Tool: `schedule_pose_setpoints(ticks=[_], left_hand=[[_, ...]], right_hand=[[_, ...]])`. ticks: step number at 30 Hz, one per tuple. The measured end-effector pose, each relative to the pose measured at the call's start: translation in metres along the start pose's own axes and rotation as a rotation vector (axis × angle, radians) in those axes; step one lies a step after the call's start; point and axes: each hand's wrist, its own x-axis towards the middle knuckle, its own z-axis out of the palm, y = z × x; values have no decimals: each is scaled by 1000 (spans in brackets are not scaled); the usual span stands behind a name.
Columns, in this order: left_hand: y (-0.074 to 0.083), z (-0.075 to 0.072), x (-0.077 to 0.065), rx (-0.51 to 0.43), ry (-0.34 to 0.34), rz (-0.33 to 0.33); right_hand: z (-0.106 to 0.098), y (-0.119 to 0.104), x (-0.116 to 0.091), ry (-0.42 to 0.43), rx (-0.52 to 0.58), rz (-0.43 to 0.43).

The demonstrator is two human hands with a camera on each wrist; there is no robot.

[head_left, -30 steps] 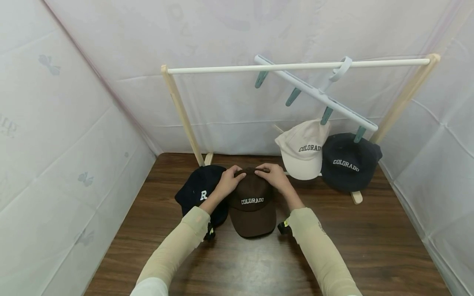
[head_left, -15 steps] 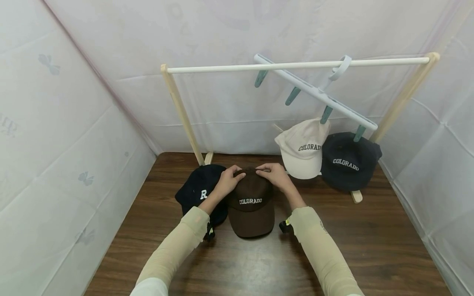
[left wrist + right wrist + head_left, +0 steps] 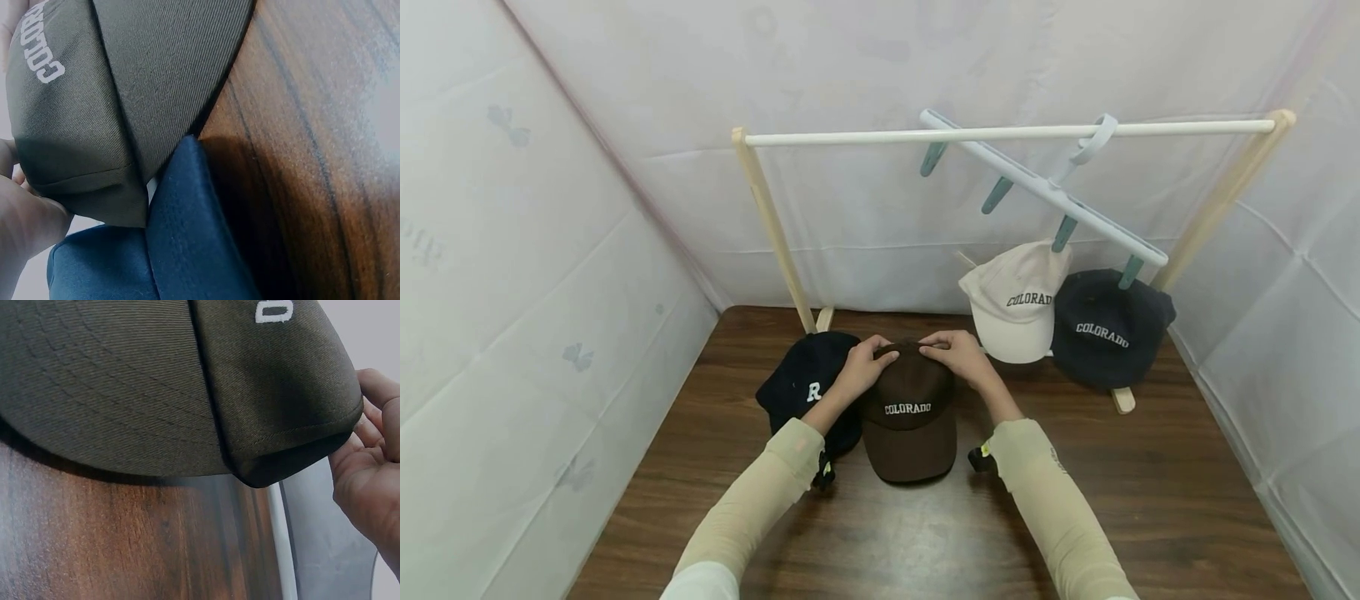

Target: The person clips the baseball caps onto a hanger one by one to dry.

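A brown baseball cap [image 3: 912, 454] lettered COLORADO faces me at the middle of the table, brim toward the front. My left hand [image 3: 861, 371] pinches the top of its crown on the left, and my right hand [image 3: 961, 358] pinches it on the right, thumbs on the near side. In both wrist views the fingers curl behind the crown and are partly hidden. A navy cap [image 3: 793, 387] with a white R lies just left, partly under my left forearm. In the left wrist view the navy cap [image 3: 187, 219] meets the brown cap's edge.
A wooden rack with a white rail [image 3: 865, 138] stands at the back. From it hangs a pale blue hanger [image 3: 1030, 179] with several teal clips. A cream cap [image 3: 1011, 312] and a dark grey cap [image 3: 1105, 333] hang from two clips on the right. White cloth walls surround the table [image 3: 910, 542].
The brown cap has shifted very slightly left between the hands. Both hands keep their hold on it; the view itself has moved a little.
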Motion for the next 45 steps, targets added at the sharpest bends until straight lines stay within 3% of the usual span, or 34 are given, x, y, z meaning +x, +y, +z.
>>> schedule_pose_setpoints(ticks=[14,31,39,45], left_hand=[[-3,1,-2,1,16,45],[-9,-3,-1,-83,-38,92],[-8,-3,0,-93,-51,108],[-7,-1,0,-88,-58,112]], right_hand=[[-4,-1,-2,-36,6,11],[-8,-6,-2,-3,45,20],[-10,-6,-3,-28,73,22],[-11,-5,-1,-44,36,16]])
